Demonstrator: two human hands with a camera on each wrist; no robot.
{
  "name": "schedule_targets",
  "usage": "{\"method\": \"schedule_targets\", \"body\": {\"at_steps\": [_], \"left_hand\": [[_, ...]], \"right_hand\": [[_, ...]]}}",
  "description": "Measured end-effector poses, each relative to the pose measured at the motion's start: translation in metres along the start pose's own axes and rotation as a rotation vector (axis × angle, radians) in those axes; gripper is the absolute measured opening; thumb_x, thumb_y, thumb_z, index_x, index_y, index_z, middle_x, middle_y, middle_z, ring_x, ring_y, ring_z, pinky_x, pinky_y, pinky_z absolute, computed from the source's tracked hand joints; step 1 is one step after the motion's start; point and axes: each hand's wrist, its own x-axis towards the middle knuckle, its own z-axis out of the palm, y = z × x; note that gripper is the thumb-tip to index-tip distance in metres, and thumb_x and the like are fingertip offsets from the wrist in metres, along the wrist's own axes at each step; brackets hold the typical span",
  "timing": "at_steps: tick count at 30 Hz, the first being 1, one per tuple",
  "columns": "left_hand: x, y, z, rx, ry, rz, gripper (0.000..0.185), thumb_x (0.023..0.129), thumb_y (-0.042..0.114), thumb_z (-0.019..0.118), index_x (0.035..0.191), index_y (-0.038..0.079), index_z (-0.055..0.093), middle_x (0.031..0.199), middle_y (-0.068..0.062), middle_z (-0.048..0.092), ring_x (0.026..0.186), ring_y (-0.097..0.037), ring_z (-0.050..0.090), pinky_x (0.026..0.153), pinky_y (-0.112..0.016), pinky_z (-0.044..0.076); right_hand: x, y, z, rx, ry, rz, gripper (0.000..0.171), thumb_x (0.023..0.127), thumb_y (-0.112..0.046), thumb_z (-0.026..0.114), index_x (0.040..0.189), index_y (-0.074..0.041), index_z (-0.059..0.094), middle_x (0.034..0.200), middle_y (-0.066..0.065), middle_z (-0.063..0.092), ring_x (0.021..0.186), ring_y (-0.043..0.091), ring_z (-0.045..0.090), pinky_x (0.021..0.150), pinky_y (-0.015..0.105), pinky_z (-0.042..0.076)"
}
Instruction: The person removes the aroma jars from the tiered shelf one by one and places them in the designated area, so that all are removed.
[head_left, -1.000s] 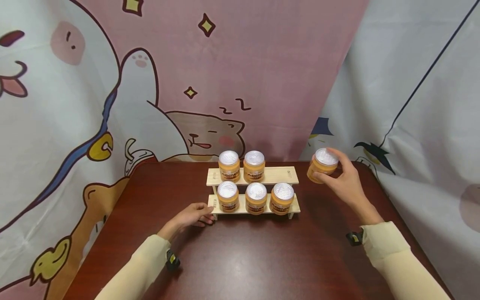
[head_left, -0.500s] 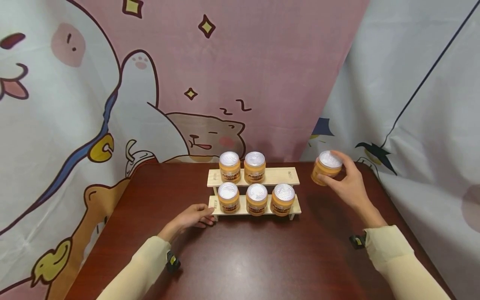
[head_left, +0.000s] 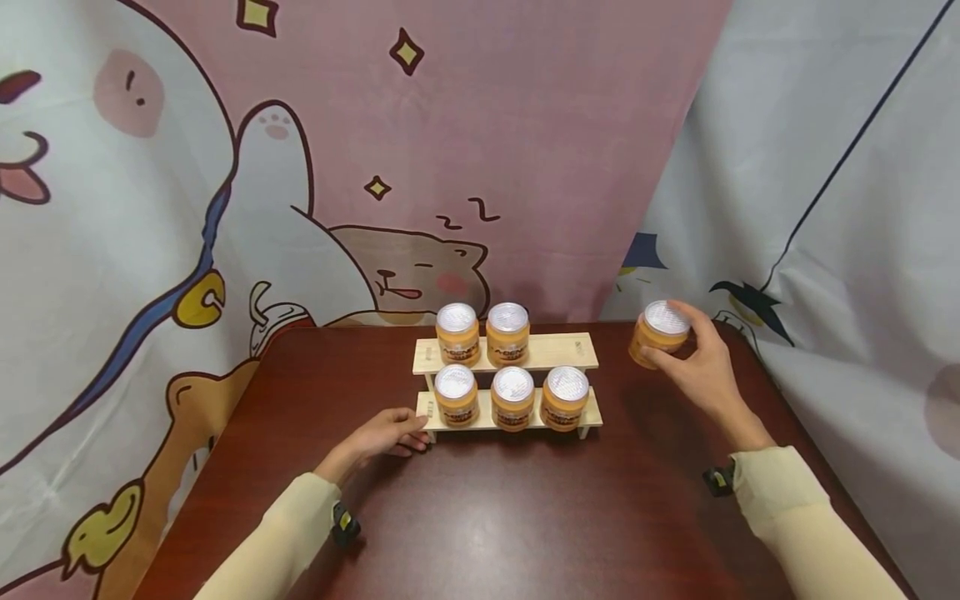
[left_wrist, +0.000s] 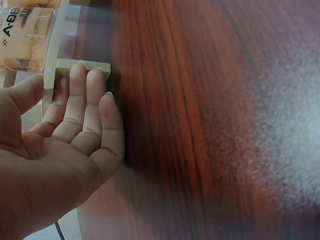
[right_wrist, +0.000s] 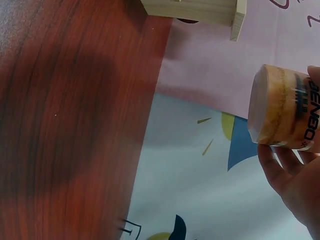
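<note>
My right hand (head_left: 705,362) holds an orange jar (head_left: 654,340) with a clear lid, fingers and thumb around its sides, slightly tilted in the air right of a two-step wooden rack (head_left: 558,350). In the right wrist view the jar (right_wrist: 280,107) shows black lettering and its base stands off the tabletop. My left hand (head_left: 386,432) pinches the left end of the rack's lower step. The left wrist view shows the thumb on one face of the board (left_wrist: 52,65) and the index finger on the other, the remaining fingers near a rack leg (left_wrist: 95,66).
Two similar jars (head_left: 507,340) stand on the left and middle of the upper step. Three more jars (head_left: 512,404) fill the lower step. Beneath is a dark red wooden table (head_left: 480,517). A cartoon-printed cloth (head_left: 555,167) hangs around its back and sides.
The right hand has moved somewhat to the right with the jar, away from the rack. The left hand keeps its grip on the rack, which stays in place.
</note>
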Motion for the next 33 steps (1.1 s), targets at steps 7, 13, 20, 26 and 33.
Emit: {"method": "schedule_targets", "body": {"at_steps": [7, 13, 20, 26, 33], "left_hand": [[-0.002, 0.002, 0.001, -0.002, 0.001, -0.004, 0.03, 0.104, 0.033, 0.054, 0.104, 0.004, 0.059, 0.101, -0.011, 0.074, 0.091, -0.018, 0.072, 0.081, -0.037, 0.057], [-0.003, 0.003, 0.001, -0.006, 0.002, -0.011, 0.028, 0.104, 0.033, 0.054, 0.102, 0.005, 0.059, 0.099, -0.01, 0.075, 0.09, -0.018, 0.072, 0.081, -0.036, 0.057], [-0.002, 0.002, -0.001, -0.004, -0.009, -0.014, 0.029, 0.104, 0.033, 0.054, 0.102, 0.004, 0.058, 0.1, -0.012, 0.075, 0.091, -0.017, 0.072, 0.08, -0.035, 0.057], [-0.002, 0.005, 0.0, -0.001, -0.01, 0.0, 0.031, 0.104, 0.034, 0.054, 0.103, 0.003, 0.058, 0.103, -0.015, 0.074, 0.093, -0.021, 0.073, 0.083, -0.039, 0.057], [-0.003, 0.004, 0.001, -0.004, -0.008, 0.001, 0.031, 0.104, 0.033, 0.054, 0.102, 0.003, 0.058, 0.105, -0.018, 0.074, 0.094, -0.022, 0.073, 0.083, -0.039, 0.057]], "right_hand": [[0.0, 0.007, 0.0, -0.024, -0.007, 0.02, 0.08, 0.078, -0.009, 0.084, 0.148, -0.012, 0.044, 0.139, 0.02, 0.051, 0.108, -0.01, 0.039, 0.086, 0.01, 0.032], [0.002, 0.014, 0.003, -0.039, -0.006, 0.007, 0.08, 0.077, -0.007, 0.084, 0.147, -0.009, 0.045, 0.139, 0.023, 0.052, 0.114, 0.021, 0.049, 0.086, 0.01, 0.03], [0.007, 0.019, 0.014, -0.047, -0.046, -0.031, 0.078, 0.077, -0.004, 0.084, 0.145, -0.004, 0.045, 0.137, 0.025, 0.052, 0.113, 0.036, 0.052, 0.081, 0.011, 0.032], [0.011, 0.02, 0.026, -0.044, -0.067, -0.016, 0.076, 0.077, -0.006, 0.084, 0.143, -0.003, 0.046, 0.136, 0.024, 0.052, 0.112, 0.035, 0.053, 0.081, 0.012, 0.034], [0.011, 0.029, 0.039, -0.056, -0.094, -0.03, 0.074, 0.079, -0.006, 0.084, 0.142, -0.003, 0.045, 0.133, 0.025, 0.053, 0.111, 0.035, 0.054, 0.081, 0.016, 0.037]]}}
